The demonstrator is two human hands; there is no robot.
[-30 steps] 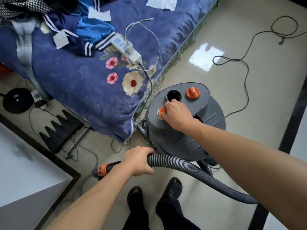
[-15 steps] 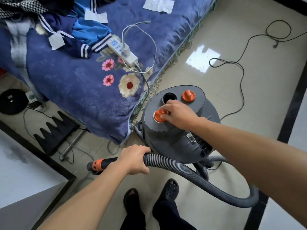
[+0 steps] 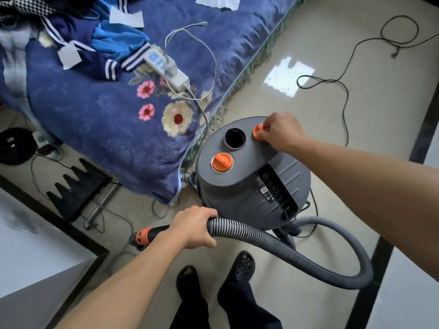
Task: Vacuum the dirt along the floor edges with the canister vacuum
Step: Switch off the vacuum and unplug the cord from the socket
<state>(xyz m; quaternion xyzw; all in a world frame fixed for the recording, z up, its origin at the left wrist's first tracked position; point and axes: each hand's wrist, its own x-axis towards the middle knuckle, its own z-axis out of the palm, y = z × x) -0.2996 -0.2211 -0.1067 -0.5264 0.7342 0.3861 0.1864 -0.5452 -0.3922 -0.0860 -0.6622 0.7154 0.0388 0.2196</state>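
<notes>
Both reach forward: left hand (image 3: 193, 227) grips hose (image 3: 261, 236), right hand (image 3: 282, 131) pinches orange knob (image 3: 257, 132).

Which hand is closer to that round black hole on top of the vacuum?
Right. The right hand pinches the orange knob just beside the hole; the left hand grips the hose, well below it.

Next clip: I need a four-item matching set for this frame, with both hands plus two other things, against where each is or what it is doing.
1. left hand
2. right hand
3. power strip
4. near orange knob

A. lies on the blue blanket
B. grips the hose
C. untouched on the vacuum lid
D. pinches the far orange knob

Pairs: 1-B, 2-D, 3-A, 4-C
</notes>
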